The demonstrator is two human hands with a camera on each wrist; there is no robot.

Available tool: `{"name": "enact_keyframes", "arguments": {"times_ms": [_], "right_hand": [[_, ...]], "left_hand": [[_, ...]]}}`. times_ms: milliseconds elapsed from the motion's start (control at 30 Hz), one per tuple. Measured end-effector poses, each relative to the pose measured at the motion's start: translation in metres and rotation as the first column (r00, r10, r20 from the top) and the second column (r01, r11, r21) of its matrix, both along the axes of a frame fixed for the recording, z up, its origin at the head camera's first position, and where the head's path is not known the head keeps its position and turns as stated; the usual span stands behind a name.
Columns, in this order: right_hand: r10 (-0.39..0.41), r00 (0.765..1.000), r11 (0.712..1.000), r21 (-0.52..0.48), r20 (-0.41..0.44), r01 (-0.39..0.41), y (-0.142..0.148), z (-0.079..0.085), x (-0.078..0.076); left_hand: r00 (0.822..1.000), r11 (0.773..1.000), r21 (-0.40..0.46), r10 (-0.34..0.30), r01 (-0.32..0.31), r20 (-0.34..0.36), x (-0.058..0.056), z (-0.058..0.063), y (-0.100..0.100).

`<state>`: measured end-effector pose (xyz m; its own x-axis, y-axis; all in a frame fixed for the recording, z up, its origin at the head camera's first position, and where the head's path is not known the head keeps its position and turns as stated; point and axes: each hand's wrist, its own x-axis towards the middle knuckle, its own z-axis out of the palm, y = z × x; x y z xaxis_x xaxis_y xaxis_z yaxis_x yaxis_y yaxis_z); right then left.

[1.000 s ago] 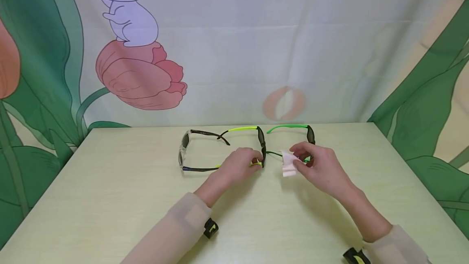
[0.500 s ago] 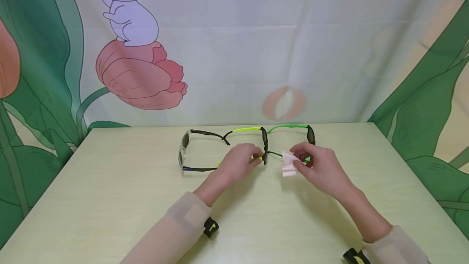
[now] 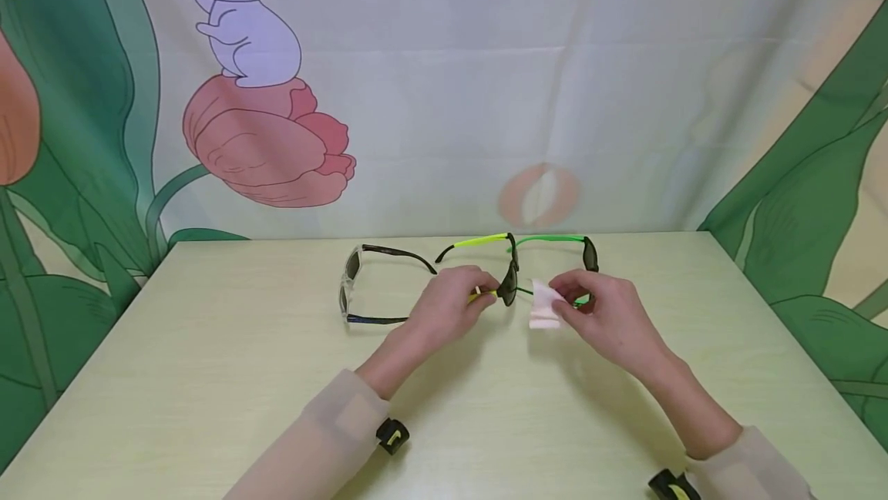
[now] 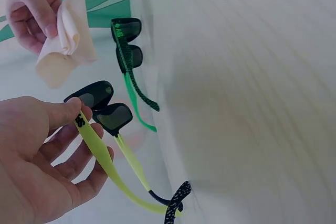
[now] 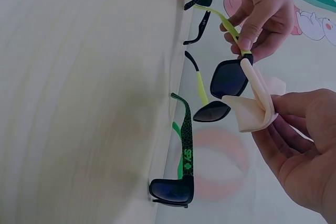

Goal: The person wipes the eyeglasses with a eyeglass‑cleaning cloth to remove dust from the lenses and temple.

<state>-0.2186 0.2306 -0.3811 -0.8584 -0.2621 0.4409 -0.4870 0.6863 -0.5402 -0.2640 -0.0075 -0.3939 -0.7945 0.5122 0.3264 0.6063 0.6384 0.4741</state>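
Yellow-armed sunglasses [image 3: 502,273] sit at the far middle of the table [image 3: 208,377], held up off the wood by the left hand [image 3: 447,307], whose thumb and fingers are pinched together on the near yellow arm just behind the dark lenses. In the left wrist view that arm [image 4: 100,156] runs across the curled fingers [image 4: 79,163] and the two lenses [image 4: 102,106] hang beyond the thumb, clear of the tabletop. Just to the right of the yellow-armed sunglasses, the right hand [image 3: 603,315] pinches a small folded pale cloth [image 3: 544,307] between thumb and fingertips; the right wrist view shows the cloth [image 5: 252,106] close against the nearer lens [image 5: 229,78], though whether it actually touches the glass cannot be told. Behind the cloth and to the right of the yellow-armed sunglasses lie the green-armed sunglasses [image 3: 576,253], resting on the table with their arms unfolded and no hand on them. To the left of the yellow-armed sunglasses lies a third pair, the clear-fronted glasses [image 3: 361,284] with dark arms, open on the table and also untouched. Both forearms wear pale sleeves [image 3: 326,438], and a printed backdrop [image 3: 250,122] showing a rabbit on a pink flower hangs behind the table's far edge.
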Motion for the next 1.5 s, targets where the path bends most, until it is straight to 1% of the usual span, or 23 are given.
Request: {"name": "enact_keyframes", "arguments": {"times_ms": [133, 333, 467, 567, 633, 800, 900, 1000, 1133, 1367, 1500], "right_hand": [[0.008, 1.0, 1.0, -0.018, -0.014, -0.009, -0.003, 0.003, 0.002], [0.037, 0.998, 0.998, -0.049, -0.044, -0.039, -0.01, 0.005, 0.005], [0.057, 0.994, 0.995, -0.074, -0.094, -0.065, -0.015, 0.007, 0.007], [0.08, 0.984, 0.992, -0.086, -0.157, -0.094, -0.019, 0.009, 0.007], [0.1, 0.976, 0.989, -0.084, -0.195, -0.118, -0.021, 0.01, 0.008], [0.141, 0.957, 0.985, -0.066, -0.253, -0.162, -0.027, 0.011, 0.011], [0.162, 0.946, 0.981, -0.054, -0.28, -0.184, -0.031, 0.012, 0.014], [0.186, 0.936, 0.978, -0.037, -0.298, -0.206, -0.035, 0.012, 0.017], [0.209, 0.926, 0.973, -0.023, -0.313, -0.228, -0.039, 0.012, 0.019], [0.227, 0.914, 0.97, -0.003, -0.336, -0.242, -0.041, 0.013, 0.021], [0.222, 0.908, 0.973, 0.024, -0.355, -0.229, -0.04, 0.013, 0.019]], "left_hand": [[1.0, 0.997, 0.076, -0.016, 0.016, -0.007, 0.005, 0.005, -0.007], [0.999, 0.981, 0.186, -0.049, 0.048, -0.002, 0.009, 0.009, -0.014], [0.996, 0.969, 0.233, -0.084, 0.08, 0.007, 0.013, 0.013, -0.016], [0.993, 0.964, 0.243, -0.114, 0.108, 0.013, 0.017, 0.016, -0.017], [0.992, 0.963, 0.243, -0.121, 0.112, 0.02, 0.02, 0.018, -0.019], [0.991, 0.956, 0.27, -0.126, 0.111, 0.039, 0.025, 0.023, -0.024], [0.988, 0.95, 0.283, -0.149, 0.133, 0.034, 0.028, 0.024, -0.025], [0.985, 0.944, 0.29, -0.169, 0.155, 0.022, 0.031, 0.024, -0.025], [0.984, 0.941, 0.298, -0.175, 0.162, 0.017, 0.035, 0.025, -0.024], [0.981, 0.939, 0.303, -0.189, 0.165, 0.052, 0.042, 0.027, -0.026], [0.976, 0.933, 0.313, -0.207, 0.176, 0.07, 0.044, 0.026, -0.028]]}}
